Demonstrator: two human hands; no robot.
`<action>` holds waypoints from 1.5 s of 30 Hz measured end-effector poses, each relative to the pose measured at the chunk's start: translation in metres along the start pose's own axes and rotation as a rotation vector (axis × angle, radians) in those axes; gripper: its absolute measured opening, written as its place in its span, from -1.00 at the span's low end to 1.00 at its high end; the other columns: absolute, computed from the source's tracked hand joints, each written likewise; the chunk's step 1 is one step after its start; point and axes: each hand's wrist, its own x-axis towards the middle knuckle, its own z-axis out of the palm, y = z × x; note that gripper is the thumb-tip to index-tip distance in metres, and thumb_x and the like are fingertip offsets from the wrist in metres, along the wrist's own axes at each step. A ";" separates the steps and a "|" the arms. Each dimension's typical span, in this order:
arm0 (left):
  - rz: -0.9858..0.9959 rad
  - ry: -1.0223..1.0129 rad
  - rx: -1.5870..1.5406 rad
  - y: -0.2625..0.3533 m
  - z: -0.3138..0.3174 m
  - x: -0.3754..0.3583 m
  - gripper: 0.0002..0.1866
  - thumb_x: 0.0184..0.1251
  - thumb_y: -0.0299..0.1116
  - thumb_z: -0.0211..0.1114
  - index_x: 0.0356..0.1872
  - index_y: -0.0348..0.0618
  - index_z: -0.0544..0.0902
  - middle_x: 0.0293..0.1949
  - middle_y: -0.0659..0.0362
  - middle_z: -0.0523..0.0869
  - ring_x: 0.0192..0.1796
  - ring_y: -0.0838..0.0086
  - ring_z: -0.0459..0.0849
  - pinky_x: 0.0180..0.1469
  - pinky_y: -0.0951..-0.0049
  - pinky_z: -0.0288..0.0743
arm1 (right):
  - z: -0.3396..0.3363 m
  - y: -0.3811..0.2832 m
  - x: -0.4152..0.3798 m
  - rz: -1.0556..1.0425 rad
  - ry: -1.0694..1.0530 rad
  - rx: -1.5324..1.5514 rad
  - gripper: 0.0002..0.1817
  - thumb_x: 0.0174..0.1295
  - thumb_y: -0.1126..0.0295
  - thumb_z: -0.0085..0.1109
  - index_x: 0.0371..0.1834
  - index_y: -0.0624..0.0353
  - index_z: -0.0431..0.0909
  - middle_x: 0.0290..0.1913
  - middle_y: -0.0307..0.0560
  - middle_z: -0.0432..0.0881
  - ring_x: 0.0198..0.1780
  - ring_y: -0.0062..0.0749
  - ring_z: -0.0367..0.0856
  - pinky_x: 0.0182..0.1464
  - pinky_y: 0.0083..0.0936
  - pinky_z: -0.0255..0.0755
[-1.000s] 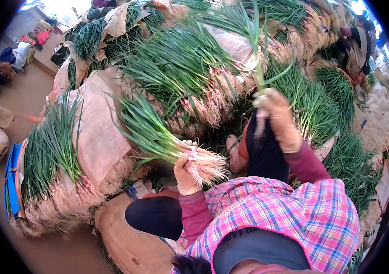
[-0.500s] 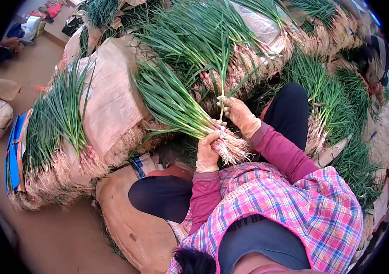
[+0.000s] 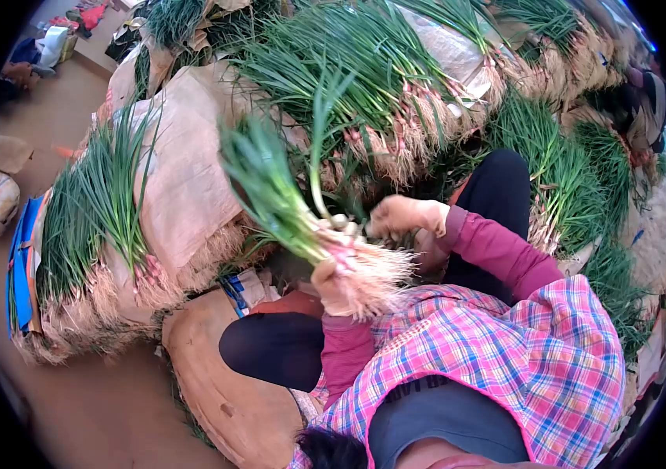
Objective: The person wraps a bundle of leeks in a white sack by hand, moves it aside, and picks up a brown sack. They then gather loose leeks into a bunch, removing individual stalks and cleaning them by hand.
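My gloved left hand (image 3: 333, 288) is closed around a bunch of spring onions (image 3: 274, 187) with pinkish bulbs and long pale roots. The leaves point up and to the left, smeared by motion; the roots hang toward my lap. One separate stalk (image 3: 317, 168) stands more upright at the bunch's right side, its lower end by my left fingertips. My gloved right hand (image 3: 409, 216) is just right of the bunch, apart from it. Its fingers are curled together and slightly blurred, and whatever they may hold is hidden.
A long heap of spring onions (image 3: 384, 86) lies ahead, partly over tan sacking (image 3: 188, 148). More bunches (image 3: 98, 203) lie at the left and a green pile (image 3: 560, 180) at the right. A tan padded sack (image 3: 227, 383) is beside my bent left knee (image 3: 274, 344).
The bunch has swung left and down with my left hand. The single stalk moved left from my right fingers to beside the bunch, and my right hand has drawn away from it, slightly lower.
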 end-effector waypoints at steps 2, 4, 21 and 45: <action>0.004 -0.002 -0.079 0.010 0.024 0.002 -0.25 -0.04 -0.31 0.25 0.31 -0.14 0.29 0.08 0.10 0.50 0.08 0.35 0.47 0.14 0.33 0.49 | -0.017 0.021 0.008 -0.249 0.625 -0.565 -0.57 0.06 -0.04 0.34 -0.21 0.09 0.67 -0.34 0.01 0.69 -0.29 -0.10 0.66 -0.17 -0.28 0.54; 0.047 0.096 0.060 0.009 0.039 0.004 -0.16 -0.04 -0.31 0.27 0.39 -0.14 0.20 0.09 0.10 0.50 0.08 0.35 0.48 0.15 0.32 0.48 | -0.065 0.011 0.019 -0.087 1.169 -0.345 -0.61 0.19 -0.06 0.20 -0.26 0.05 0.67 -0.32 0.02 0.69 -0.25 -0.11 0.67 -0.14 -0.25 0.53; -0.278 0.125 0.051 -0.026 -0.013 0.010 -0.34 -0.01 -0.57 0.22 0.25 -0.38 0.34 0.25 -0.18 0.45 0.23 0.06 0.51 0.34 0.13 0.35 | 0.009 0.011 -0.047 -0.266 0.464 0.368 -0.77 0.35 0.26 0.15 -0.30 0.20 0.65 -0.39 -0.29 0.66 -0.47 -0.65 0.52 -0.42 -0.66 0.39; -0.348 0.151 0.010 -0.012 -0.019 0.001 -0.37 0.06 -0.56 0.16 0.26 -0.46 0.33 0.12 -0.16 0.58 0.09 0.15 0.62 0.23 0.19 0.47 | 0.013 0.013 0.044 -0.299 -0.121 1.547 -0.81 0.36 0.24 0.13 -0.16 0.12 0.52 -0.45 -0.35 0.54 -0.52 -0.62 0.44 -0.57 -0.58 0.36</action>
